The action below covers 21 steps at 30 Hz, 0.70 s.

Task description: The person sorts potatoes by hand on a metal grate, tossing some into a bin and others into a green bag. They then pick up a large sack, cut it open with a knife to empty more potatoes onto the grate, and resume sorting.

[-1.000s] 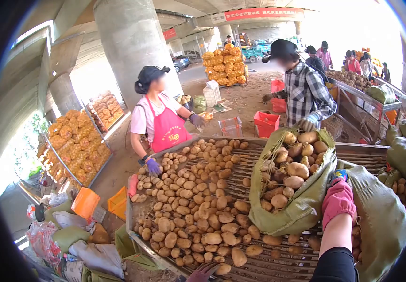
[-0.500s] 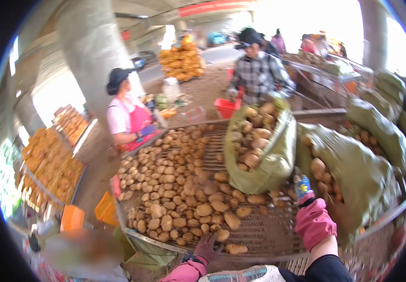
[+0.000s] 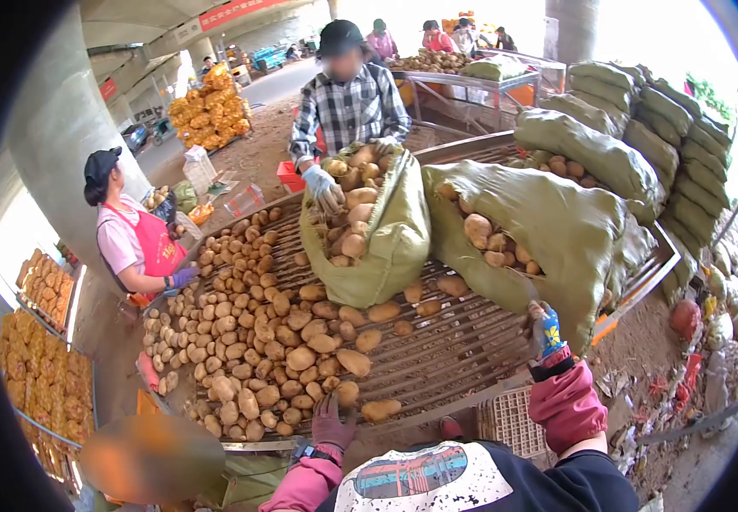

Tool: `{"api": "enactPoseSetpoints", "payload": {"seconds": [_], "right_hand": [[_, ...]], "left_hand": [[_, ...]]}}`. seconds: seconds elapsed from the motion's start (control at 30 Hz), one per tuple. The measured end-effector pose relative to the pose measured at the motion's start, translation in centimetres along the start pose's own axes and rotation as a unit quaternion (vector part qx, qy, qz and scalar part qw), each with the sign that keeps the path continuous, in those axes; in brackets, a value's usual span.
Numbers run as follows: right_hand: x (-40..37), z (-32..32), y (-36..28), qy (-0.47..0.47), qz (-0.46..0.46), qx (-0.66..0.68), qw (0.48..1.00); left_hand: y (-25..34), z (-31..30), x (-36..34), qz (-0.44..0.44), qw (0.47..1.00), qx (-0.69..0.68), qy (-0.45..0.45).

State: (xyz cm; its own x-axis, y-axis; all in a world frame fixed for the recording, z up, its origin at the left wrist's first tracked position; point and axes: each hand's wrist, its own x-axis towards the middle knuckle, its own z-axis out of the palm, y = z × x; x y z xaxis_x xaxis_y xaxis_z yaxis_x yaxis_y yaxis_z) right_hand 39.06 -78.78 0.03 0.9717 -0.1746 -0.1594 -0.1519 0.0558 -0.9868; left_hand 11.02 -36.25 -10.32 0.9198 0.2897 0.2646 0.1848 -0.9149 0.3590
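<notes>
Many potatoes (image 3: 300, 357), right hand (image 3: 546, 330) gripping sack (image 3: 557, 224) (banner (image 3: 234, 11) writing illegible)

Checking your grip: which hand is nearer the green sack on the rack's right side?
Right. The right hand grips the green sack at its near corner; the left hand rests on potatoes at the rack edge.

Pink oversleeves (image 3: 567, 405) over black sleeves (image 3: 595, 478); left hand (image 3: 332, 424) maroon-gloved, right hand (image 3: 546, 328) blue-gloved

bare grate (image 3: 463, 350) lies open in front; potato heap (image 3: 258, 341) crowds its left, green sacks (image 3: 386, 247) block beyond.
</notes>
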Motion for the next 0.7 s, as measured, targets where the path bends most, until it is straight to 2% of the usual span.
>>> {"api": "enactPoseSetpoints", "payload": {"seconds": [0.03, 0.07, 0.17, 0.3, 0.33, 0.4, 0.57, 0.7], "right_hand": [[-1.7, 0.3, -2.4, 0.002, 0.035, 0.054, 0.998], [-1.7, 0.2, -2.4, 0.044, 0.027, 0.111, 0.992], [-1.6, -2.0, -3.4, 0.092, -0.012, 0.051, 0.994], [-2.7, -6.8, -7.3, 0.103, 0.042, -0.016, 0.994], [-1.8, -8.8, -7.2, 0.097, 0.024, -0.058, 0.993], [-0.9, -12.4, -8.0, 0.084, 0.049, -0.063, 0.993], [-0.7, -14.6, -11.1, 0.05, 0.112, -0.119, 0.985], [1.1, -15.6, -9.8, 0.039, 0.114, -0.073, 0.99]], "left_hand": [[0.0, 0.0, -0.1, -0.003, 1.0, 0.0, -0.001], [0.2, -0.1, -0.1, -0.006, 1.0, 0.0, -0.002], [-0.1, 0.1, -0.1, -0.008, 1.0, -0.007, -0.01], [0.3, -0.2, -0.1, -0.019, 1.0, -0.015, -0.018], [0.3, -0.3, -0.1, -0.019, 1.0, -0.017, -0.019], [0.6, -0.4, -0.1, -0.014, 1.0, -0.023, -0.008], [0.7, -0.3, 0.1, -0.019, 0.999, -0.023, -0.01], [0.7, -0.3, 0.0, -0.024, 0.999, -0.023, -0.013]]}}
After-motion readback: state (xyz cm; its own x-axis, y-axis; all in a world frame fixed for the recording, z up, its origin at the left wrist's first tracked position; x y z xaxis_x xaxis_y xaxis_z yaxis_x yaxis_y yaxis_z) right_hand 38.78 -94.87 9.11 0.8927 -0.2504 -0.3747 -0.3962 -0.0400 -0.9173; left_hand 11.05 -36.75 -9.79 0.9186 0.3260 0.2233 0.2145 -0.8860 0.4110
